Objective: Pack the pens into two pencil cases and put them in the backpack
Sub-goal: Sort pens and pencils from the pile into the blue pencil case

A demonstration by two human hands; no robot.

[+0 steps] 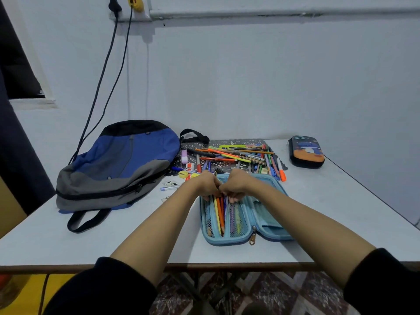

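Fingers (234, 199) on both my hands are curled, left hand (208, 185) and right hand (236, 184) knuckle to knuckle over the far end of the open blue case (227, 243), tips down at the tops of the pens (219, 214) in its mesh pocket; can't tell what each pinches. Blue case lies on the worktop (341, 212) near my edge. Loose pens (238, 155) heaped just behind it, backpack (118, 164) flat to the left, dark case (306, 151) far right, well apart.
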